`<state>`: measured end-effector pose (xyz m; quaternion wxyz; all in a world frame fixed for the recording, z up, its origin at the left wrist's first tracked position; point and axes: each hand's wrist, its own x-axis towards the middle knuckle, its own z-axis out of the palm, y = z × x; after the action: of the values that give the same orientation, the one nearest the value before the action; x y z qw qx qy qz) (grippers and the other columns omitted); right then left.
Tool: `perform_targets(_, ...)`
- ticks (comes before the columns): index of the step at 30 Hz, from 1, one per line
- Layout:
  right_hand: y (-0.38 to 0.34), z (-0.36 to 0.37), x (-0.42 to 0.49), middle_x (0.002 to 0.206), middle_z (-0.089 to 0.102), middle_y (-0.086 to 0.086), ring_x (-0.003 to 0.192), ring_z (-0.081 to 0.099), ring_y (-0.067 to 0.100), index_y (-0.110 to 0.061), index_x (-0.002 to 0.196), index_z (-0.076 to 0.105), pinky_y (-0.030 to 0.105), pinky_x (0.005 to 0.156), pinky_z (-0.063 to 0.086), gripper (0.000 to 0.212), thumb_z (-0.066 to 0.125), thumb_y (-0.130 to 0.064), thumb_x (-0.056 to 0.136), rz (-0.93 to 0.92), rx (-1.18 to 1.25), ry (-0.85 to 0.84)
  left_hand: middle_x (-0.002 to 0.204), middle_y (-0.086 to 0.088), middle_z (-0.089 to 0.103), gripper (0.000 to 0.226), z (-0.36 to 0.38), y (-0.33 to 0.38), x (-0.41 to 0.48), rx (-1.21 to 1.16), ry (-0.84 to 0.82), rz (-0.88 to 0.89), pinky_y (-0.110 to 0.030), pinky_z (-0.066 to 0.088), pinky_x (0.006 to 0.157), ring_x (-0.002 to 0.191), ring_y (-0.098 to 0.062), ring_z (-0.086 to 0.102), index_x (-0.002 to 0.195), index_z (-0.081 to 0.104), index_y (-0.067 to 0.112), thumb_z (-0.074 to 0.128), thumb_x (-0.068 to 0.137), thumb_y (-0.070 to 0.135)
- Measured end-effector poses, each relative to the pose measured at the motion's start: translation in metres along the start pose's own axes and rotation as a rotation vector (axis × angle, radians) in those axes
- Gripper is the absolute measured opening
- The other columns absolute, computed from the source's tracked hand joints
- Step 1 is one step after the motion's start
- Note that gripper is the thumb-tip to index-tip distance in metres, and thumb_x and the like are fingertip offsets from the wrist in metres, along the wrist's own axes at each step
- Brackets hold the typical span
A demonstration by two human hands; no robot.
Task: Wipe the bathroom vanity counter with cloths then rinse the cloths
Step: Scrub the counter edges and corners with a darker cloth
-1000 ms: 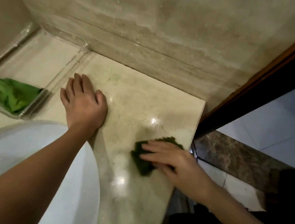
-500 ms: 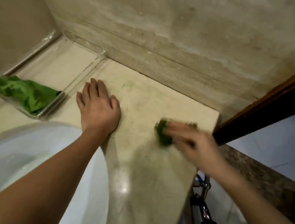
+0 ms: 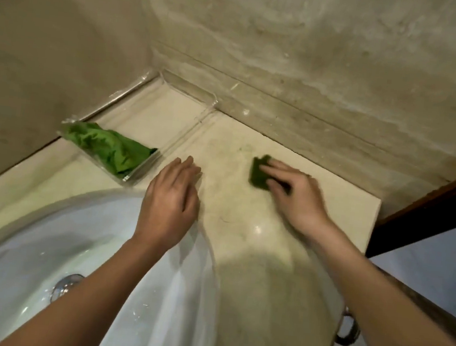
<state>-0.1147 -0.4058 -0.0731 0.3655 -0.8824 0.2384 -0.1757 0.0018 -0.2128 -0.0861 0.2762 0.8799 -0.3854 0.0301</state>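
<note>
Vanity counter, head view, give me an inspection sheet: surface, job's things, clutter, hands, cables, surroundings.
Surface: beige stone counter, glossy, with faint marks near the back.
Job's things: dark green cloth flat on the counter under the right hand; bright green cloth bunched in a clear tray by the wall.
Clutter: nothing seen.
Hands: left hand flat and open on the counter at the sink rim; right hand pressing the dark cloth, blurred.
Cables: nothing seen.
Surroundings: stained stone wall behind; dark wooden frame to the right; metal ring below the counter edge.
</note>
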Motion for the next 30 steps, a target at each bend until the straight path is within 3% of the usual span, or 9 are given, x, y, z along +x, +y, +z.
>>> perform_targets(4, -0.032, 0.027, -0.042, 0.127, 0.054, -0.013, 0.122, 0.044, -0.003, -0.023, 0.115, 0.066, 0.009, 0.106, 0.025, 0.032, 0.064, -0.009, 0.086, -0.216, 0.035, -0.3, 0.137, -0.012, 0.052, 0.043, -0.018, -0.02, -0.006, 0.109, -0.052, 0.041, -0.04, 0.03, 0.108, 0.13, -0.03, 0.043, 0.128, 0.054, 0.006, 0.038, 0.091, 0.022)
perform_targets(7, -0.014, 0.001, -0.035, 0.126, 0.057, -0.009, 0.121, 0.048, 0.0, -0.024, 0.113, 0.067, 0.018, 0.108, 0.029, 0.033, 0.065, -0.008, 0.085, -0.152, 0.003, -0.165, 0.13, -0.012, 0.057, 0.046, -0.026, -0.04, -0.012, 0.189, -0.114, 0.152, -0.044, 0.04, 0.104, 0.124, -0.032, 0.049, 0.126, 0.056, 0.006, 0.034, 0.091, 0.023)
perform_targets(10, -0.021, 0.022, 0.016, 0.13, 0.056, -0.002, 0.124, 0.049, 0.011, -0.021, 0.117, 0.065, 0.017, 0.107, 0.026, 0.032, 0.062, -0.009, 0.087, 0.005, -0.04, 0.018, 0.132, -0.013, 0.055, 0.045, -0.027, -0.05, -0.013, 0.168, -0.119, 0.158, -0.042, 0.04, 0.104, 0.125, -0.03, 0.049, 0.127, 0.056, 0.005, 0.034, 0.091, 0.021)
perform_targets(13, -0.057, 0.064, 0.002, 0.131, 0.055, -0.005, 0.125, 0.047, 0.008, -0.022, 0.117, 0.065, 0.021, 0.109, 0.028, 0.033, 0.062, -0.008, 0.087, -0.122, 0.013, -0.144, 0.133, -0.014, 0.053, 0.045, -0.023, -0.051, -0.016, 0.107, -0.103, 0.142, -0.042, 0.038, 0.106, 0.126, -0.03, 0.047, 0.128, 0.053, 0.003, 0.036, 0.091, 0.021)
perform_targets(16, -0.055, 0.051, -0.039, 0.13, 0.055, -0.013, 0.124, 0.043, -0.004, -0.028, 0.116, 0.064, 0.011, 0.106, 0.026, 0.034, 0.062, -0.01, 0.087, -0.225, 0.05, -0.306, 0.137, -0.014, 0.049, 0.045, -0.028, -0.054, -0.019, 0.055, -0.105, 0.142, -0.043, 0.037, 0.107, 0.13, -0.027, 0.043, 0.133, 0.048, 0.004, 0.039, 0.091, 0.017)
perform_targets(21, -0.043, 0.045, 0.042, 0.13, 0.056, 0.0, 0.125, 0.048, 0.012, -0.019, 0.117, 0.065, 0.001, 0.101, 0.02, 0.033, 0.062, -0.007, 0.087, -0.028, -0.039, -0.039, 0.146, -0.013, 0.037, 0.052, -0.033, -0.058, -0.02, -0.009, -0.116, 0.134, -0.032, 0.026, 0.113, 0.137, -0.025, 0.033, 0.14, 0.039, 0.005, 0.047, 0.088, 0.004)
perform_targets(24, -0.071, 0.086, 0.024, 0.131, 0.055, -0.003, 0.126, 0.046, 0.009, -0.019, 0.118, 0.064, 0.016, 0.108, 0.026, 0.034, 0.061, -0.005, 0.087, -0.18, 0.015, -0.203, 0.143, -0.017, 0.041, 0.05, -0.027, -0.059, -0.023, 0.018, -0.113, 0.139, -0.03, 0.025, 0.113, 0.133, -0.029, 0.037, 0.135, 0.043, 0.001, 0.039, 0.086, 0.01)
perform_targets(26, -0.067, 0.078, -0.002, 0.131, 0.055, -0.008, 0.124, 0.045, 0.002, -0.023, 0.118, 0.064, 0.018, 0.108, 0.029, 0.034, 0.062, -0.009, 0.087, -0.297, 0.017, -0.301, 0.139, -0.017, 0.046, 0.045, -0.03, -0.06, -0.025, 0.033, -0.113, 0.167, -0.031, 0.03, 0.11, 0.129, -0.029, 0.042, 0.127, 0.049, 0.002, 0.034, 0.086, 0.014)
perform_targets(30, -0.042, 0.049, 0.054, 0.131, 0.055, -0.001, 0.125, 0.048, 0.012, -0.02, 0.12, 0.063, 0.016, 0.107, 0.025, 0.033, 0.06, -0.008, 0.089, -0.076, -0.042, -0.079, 0.133, -0.011, 0.054, 0.038, -0.044, -0.07, -0.034, 0.085, -0.083, 0.156, -0.032, 0.045, 0.097, 0.118, -0.025, 0.054, 0.118, 0.056, 0.009, 0.036, 0.087, 0.016)
